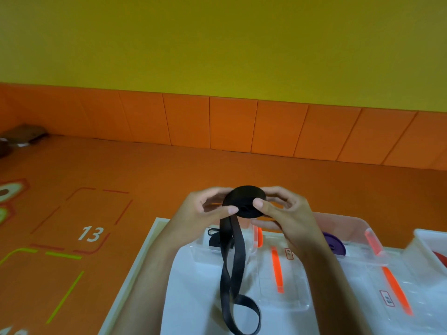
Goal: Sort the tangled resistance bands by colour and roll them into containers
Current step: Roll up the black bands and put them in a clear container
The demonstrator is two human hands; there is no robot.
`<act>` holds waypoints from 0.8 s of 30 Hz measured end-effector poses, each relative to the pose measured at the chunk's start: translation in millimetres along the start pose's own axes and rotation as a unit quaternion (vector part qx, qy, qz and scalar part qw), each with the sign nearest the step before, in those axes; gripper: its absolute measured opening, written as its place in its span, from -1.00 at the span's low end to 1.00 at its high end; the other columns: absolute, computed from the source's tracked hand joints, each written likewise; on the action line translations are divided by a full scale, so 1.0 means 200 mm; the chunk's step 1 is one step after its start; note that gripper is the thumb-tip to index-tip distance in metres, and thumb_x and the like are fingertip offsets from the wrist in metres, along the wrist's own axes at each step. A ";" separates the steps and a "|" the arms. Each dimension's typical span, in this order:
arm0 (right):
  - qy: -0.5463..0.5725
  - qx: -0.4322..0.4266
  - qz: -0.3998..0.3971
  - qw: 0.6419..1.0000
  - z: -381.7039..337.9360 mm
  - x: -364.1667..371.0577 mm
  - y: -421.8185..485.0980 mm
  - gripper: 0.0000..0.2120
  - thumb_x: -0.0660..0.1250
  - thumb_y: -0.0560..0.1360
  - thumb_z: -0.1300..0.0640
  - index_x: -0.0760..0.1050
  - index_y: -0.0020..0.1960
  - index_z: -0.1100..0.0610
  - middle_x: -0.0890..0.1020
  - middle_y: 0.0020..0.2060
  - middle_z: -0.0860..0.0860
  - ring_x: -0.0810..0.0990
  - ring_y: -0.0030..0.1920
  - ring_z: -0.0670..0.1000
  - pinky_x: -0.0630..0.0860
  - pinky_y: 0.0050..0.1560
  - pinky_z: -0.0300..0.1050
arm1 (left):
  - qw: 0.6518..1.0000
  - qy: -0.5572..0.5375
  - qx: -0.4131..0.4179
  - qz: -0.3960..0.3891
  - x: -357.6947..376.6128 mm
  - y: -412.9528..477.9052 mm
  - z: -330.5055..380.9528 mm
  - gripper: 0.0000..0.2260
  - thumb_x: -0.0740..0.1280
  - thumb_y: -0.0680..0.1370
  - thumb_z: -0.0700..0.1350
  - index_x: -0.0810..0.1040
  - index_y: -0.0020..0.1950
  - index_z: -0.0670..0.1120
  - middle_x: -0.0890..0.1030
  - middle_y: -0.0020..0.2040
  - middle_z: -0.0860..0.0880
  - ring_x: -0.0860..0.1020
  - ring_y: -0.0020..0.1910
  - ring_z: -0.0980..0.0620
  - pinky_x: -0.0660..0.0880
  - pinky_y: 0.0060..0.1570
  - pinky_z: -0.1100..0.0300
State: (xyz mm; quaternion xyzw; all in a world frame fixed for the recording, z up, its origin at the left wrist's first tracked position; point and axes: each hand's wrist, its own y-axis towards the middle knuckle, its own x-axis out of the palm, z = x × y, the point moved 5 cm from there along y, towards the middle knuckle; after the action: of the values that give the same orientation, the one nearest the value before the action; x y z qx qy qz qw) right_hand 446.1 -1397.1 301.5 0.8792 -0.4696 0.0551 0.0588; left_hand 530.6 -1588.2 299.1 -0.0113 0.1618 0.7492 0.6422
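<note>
I hold a partly rolled black resistance band in the air above the table. My left hand pinches the roll from the left and my right hand pinches it from the right, thumb on its face. The band's loose tail hangs down in a loop over a clear plastic container. A rolled purple band lies in a second clear container to the right. Something black lies inside the left container behind the tail.
Clear lids with orange clips lie on the white table. A white bin with something red stands at the far right. Orange floor mats with the number 13 spread to the left, and an orange padded wall stands behind.
</note>
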 end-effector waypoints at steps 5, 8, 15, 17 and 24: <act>0.120 -0.017 0.002 0.993 -0.07 0.04 0.02 -0.55 0.59 0.36 0.01 0.67 0.16 0.23 0.74 0.10 0.23 0.76 0.11 0.23 0.73 -0.04 -0.03 | 0.995 -0.077 0.051 0.031 0.00 0.06 0.13 -0.62 0.51 0.58 0.01 0.64 0.41 0.11 0.69 0.34 0.08 0.62 0.37 0.04 0.53 0.30 0.28; 0.170 -0.024 -0.016 0.985 -0.11 0.06 0.04 -0.59 0.51 0.46 -0.01 0.59 0.15 0.26 0.74 0.12 0.24 0.75 0.14 0.25 0.72 -0.03 -0.07 | 0.989 -0.098 0.074 0.077 -0.01 0.09 0.19 -0.58 0.55 0.54 0.00 0.64 0.40 0.12 0.70 0.31 0.04 0.64 0.33 0.01 0.55 0.27 0.26; -0.105 -0.064 -0.046 0.991 -0.20 -0.03 0.03 -0.76 0.60 0.45 -0.04 0.72 0.10 -0.09 0.76 0.02 0.04 0.79 0.01 0.12 0.76 -0.07 0.03 | 0.992 -0.084 0.065 0.063 0.00 0.04 0.20 -0.67 0.52 0.57 -0.06 0.68 0.35 0.07 0.71 0.28 0.06 0.64 0.33 0.03 0.54 0.27 0.26; -0.117 -0.060 -0.062 0.989 -0.19 -0.05 0.02 -0.73 0.63 0.45 0.01 0.72 0.12 -0.11 0.76 -0.01 0.04 0.80 -0.07 0.15 0.75 -0.12 -0.01 | 0.995 -0.072 0.052 0.051 0.02 0.03 0.19 -0.67 0.52 0.59 -0.09 0.68 0.36 0.03 0.69 0.28 0.08 0.64 0.31 0.08 0.54 0.25 0.31; -0.021 -0.037 -0.054 0.998 -0.05 0.00 -0.01 -0.68 0.66 0.40 0.05 0.68 0.11 0.05 0.74 0.10 0.11 0.78 0.03 0.27 0.74 0.03 0.12 | 0.991 -0.114 0.003 0.075 0.03 0.00 0.15 -0.71 0.54 0.54 -0.06 0.73 0.26 0.04 0.75 0.21 0.05 0.69 0.26 0.07 0.58 0.20 0.31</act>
State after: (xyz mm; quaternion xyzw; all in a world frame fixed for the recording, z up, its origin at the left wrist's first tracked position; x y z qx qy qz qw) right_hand 447.6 -1393.8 310.5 0.9015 -0.4241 0.0157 0.0846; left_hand 536.0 -1575.3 326.1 0.0881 0.0897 0.7912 0.5985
